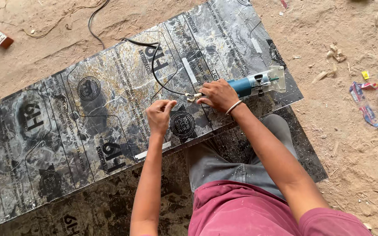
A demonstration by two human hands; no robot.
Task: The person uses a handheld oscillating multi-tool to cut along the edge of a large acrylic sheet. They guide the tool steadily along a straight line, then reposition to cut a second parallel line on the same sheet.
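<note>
Right hand (217, 95) clamps the blue trimmer (254, 84) on the stiff, slippery laminate sheet (88, 118); left hand (159, 114) fisted beside it, likely pinching its cord (156, 72).

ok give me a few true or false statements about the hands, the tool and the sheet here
1. The right hand rests on the rear end of the blue power tool. True.
2. The left hand grips the tool's clear base. False: it is a loose fist over the marble-patterned sheet, apart from the tool.
3. The tool's black cord loops across the sheet. True.
4. The sheet lies on a wooden workbench. False: it lies on sandy ground.
</note>
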